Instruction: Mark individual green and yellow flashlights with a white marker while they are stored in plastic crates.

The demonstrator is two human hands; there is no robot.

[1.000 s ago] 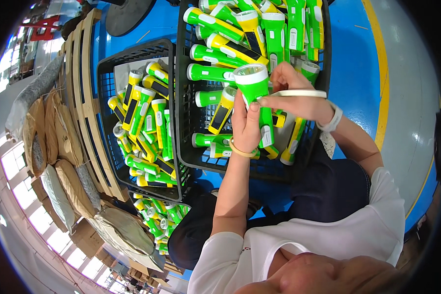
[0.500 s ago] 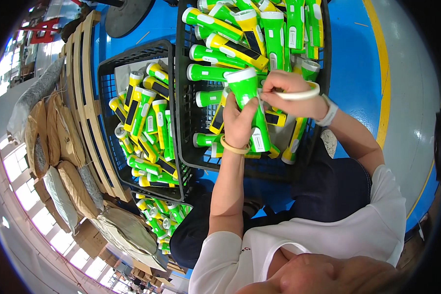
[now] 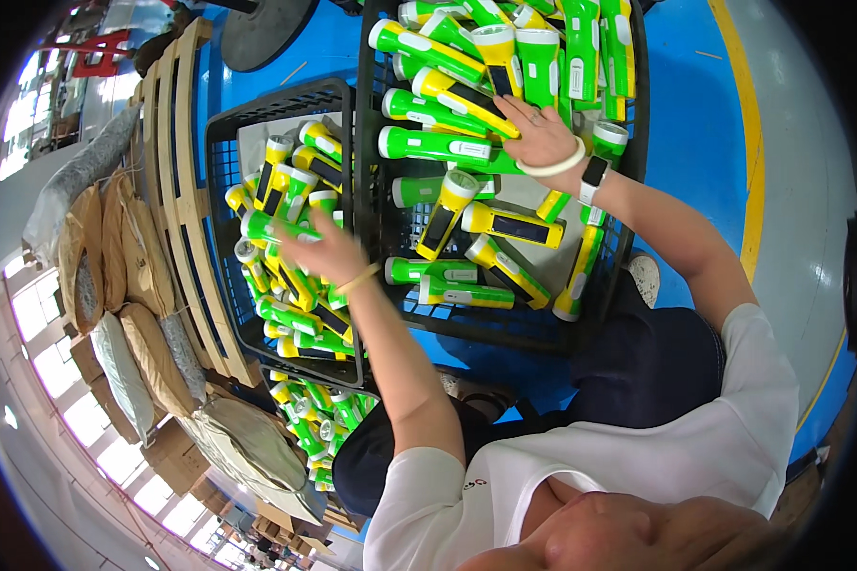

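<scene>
My left hand is over the smaller black crate, smeared by motion. A green flashlight with a white head lies at its fingertips, above the heap there. I cannot tell whether the fingers still grip it. My right hand reaches over the larger black crate. Its fingers are stretched out, resting on or just above a yellow flashlight with a dark panel. Just below that hand's fingers lies a green flashlight with a white switch plate.
Several green and yellow flashlights fill both crates, and more lie in a third crate below. A wooden pallet with brown sacks stands at left. Blue floor with a yellow line runs along the right.
My left hand has swung left from the larger crate to the smaller one, along with the green flashlight. My right hand has let go of that flashlight and moved up onto the pile, fingers extended.
</scene>
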